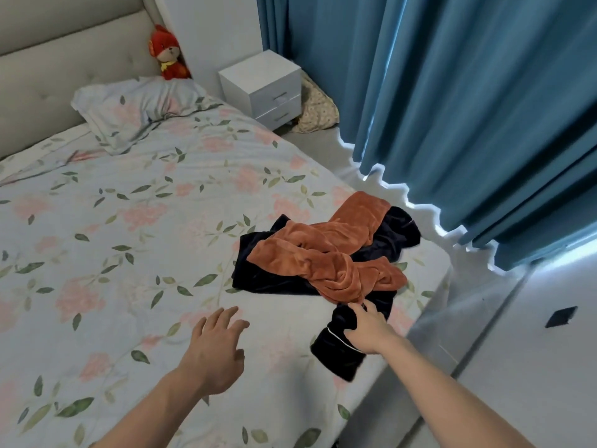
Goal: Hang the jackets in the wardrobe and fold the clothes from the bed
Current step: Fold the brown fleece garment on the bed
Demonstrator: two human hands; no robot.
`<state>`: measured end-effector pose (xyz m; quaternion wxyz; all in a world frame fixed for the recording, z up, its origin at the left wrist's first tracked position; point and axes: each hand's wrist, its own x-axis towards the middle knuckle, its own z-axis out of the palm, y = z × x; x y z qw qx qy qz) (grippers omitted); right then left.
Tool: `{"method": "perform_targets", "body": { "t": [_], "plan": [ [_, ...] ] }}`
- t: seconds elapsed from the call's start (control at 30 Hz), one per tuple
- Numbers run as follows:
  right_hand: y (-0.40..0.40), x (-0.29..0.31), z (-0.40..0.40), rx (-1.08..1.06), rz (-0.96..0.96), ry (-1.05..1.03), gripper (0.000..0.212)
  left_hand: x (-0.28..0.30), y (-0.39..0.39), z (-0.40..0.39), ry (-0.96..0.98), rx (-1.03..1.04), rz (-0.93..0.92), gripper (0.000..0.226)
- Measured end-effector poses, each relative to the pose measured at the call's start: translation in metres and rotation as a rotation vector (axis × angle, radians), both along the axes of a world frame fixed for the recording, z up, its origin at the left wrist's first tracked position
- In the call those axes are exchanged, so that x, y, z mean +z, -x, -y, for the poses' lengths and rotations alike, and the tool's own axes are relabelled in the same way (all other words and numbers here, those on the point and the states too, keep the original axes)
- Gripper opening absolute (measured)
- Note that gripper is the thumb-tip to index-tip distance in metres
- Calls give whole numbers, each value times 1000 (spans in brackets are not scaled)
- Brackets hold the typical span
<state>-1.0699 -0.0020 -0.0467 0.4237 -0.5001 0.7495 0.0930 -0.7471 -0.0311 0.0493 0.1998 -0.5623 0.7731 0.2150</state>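
A crumpled rust-orange velvet garment [326,253] lies on top of a dark navy garment [277,276] near the right edge of the bed [129,221]. A navy sleeve or leg with white piping [339,354] trails toward me. My right hand [368,328] reaches onto that navy piece just below the orange cloth, and its fingers curl into the fabric. My left hand [216,347] hovers over the floral sheet to the left of the pile, fingers spread and holding nothing.
A floral pillow [135,111] and a red plush toy [168,53] sit at the padded headboard. A white nightstand [265,88] stands beside the bed, with blue curtains [468,108] along the right. Grey floor [517,367] runs past the bed's edge.
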Motion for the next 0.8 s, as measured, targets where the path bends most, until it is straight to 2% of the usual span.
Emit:
{"method": "perform_targets", "body": {
  "t": [0.17, 0.33, 0.53, 0.6, 0.67, 0.73, 0.8],
  "plan": [
    [40, -68, 70, -132, 43, 15, 67, -33, 53, 53, -18, 23, 9, 57],
    [54, -131, 121, -185, 80, -71, 59, -61, 83, 97, -15, 48, 29, 56],
    [51, -165, 157, -219, 102, -132, 62, -79, 93, 114, -17, 17, 66, 55],
    [46, -161, 156, -300, 160, -41, 46, -78, 93, 114, -17, 12, 66, 55],
    [39, -143, 150, -497, 300, 159, 10, -73, 91, 111, -22, 19, 56, 55],
    [26, -95, 147, -670, 496, 317, 24, -64, 88, 106, -25, 32, 37, 55],
    [12, -39, 142, -756, 744, 369, 34, -51, 82, 99, -17, 50, 9, 55]
  ]
}}
